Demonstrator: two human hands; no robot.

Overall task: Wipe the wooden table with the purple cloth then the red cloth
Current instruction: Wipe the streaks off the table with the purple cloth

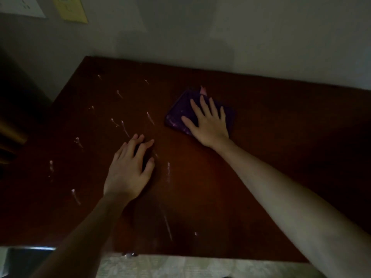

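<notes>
The dark reddish wooden table (261, 157) fills most of the view in dim light. A folded purple cloth (178, 115) lies on it right of centre, with a small pink tag at its far corner. My right hand (206, 121) presses flat on the cloth, fingers spread. My left hand (130, 167) rests on the table nearer to me, fingers arched and apart, fingertips touching the wood. Only dark shadow shows under its palm. No red cloth is visible.
Several whitish streaks (124, 127) mark the table's left half and the front near the left hand. A pale wall (220, 37) stands behind the table, with a yellow plate (70, 9) on it at the upper left. Dark furniture (12, 127) stands left of the table.
</notes>
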